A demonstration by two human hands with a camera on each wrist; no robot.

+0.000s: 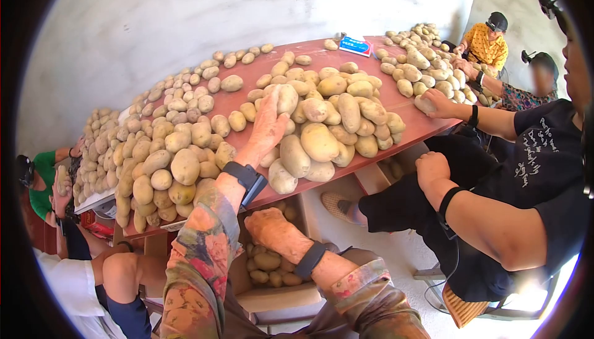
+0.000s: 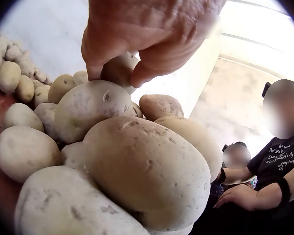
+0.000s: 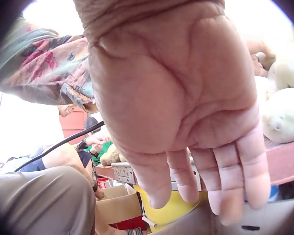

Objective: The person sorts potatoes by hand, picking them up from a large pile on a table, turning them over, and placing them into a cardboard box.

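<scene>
My left hand [image 1: 267, 125] reaches over the potato pile [image 1: 318, 143] in the middle of the red table. It grips a potato [image 1: 286, 98] at the top of the pile. The left wrist view shows thumb and fingers on either side of that potato [image 2: 120, 70], just above other large potatoes [image 2: 147, 171]. Below the table's front edge, my right hand [image 1: 272, 231] hangs over a cardboard box [image 1: 281, 297] of potatoes. In the right wrist view its palm [image 3: 181, 93] faces the camera, fingers pointing down and holding nothing.
More potatoes [image 1: 176, 166] are heaped along the left side of the red table [image 1: 365, 159]. A blue and white packet [image 1: 356, 45] lies near the wall. To the right, a person in a black shirt [image 1: 538, 153] holds a potato [image 1: 425, 104]. A yellow bucket [image 3: 174, 208] stands below.
</scene>
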